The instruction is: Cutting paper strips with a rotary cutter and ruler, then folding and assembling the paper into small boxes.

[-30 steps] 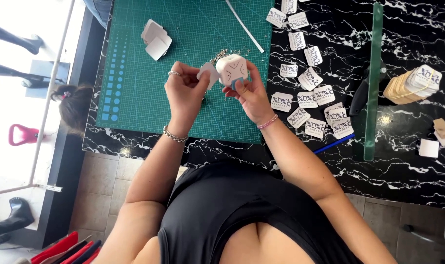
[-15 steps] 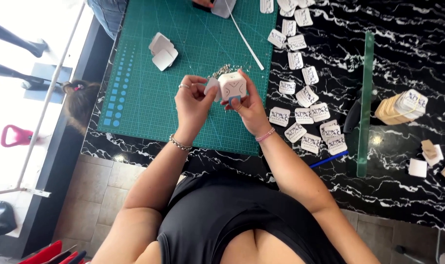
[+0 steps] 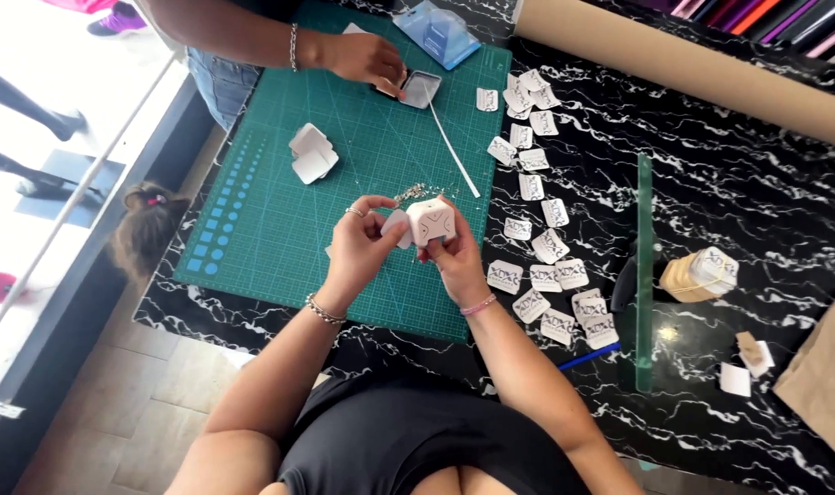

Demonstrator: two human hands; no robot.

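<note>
A small white box (image 3: 429,221), cube-like with rounded corners and faint dark line markings, is held above the green mat (image 3: 280,220), near its front edge. The left hand (image 3: 362,243) is pinched on a pale flap at the box's left side; the right hand (image 3: 454,261) is closed round the box from below and behind. A small silvery cluster is seen just behind the box; what it is cannot be told. Two folded white boxes (image 3: 311,152) lie on the mat, well apart to the left. Square white labels (image 3: 544,246) with dark print are spread in a loose line on the black marbled bench (image 3: 747,183), right of the mat. A blue package (image 3: 437,32) lies at the mat's far edge, beside another person's hand (image 3: 367,60), which rests on a small grey tin (image 3: 421,89). A brown paper bag (image 3: 825,376) lies at the far right.
</note>
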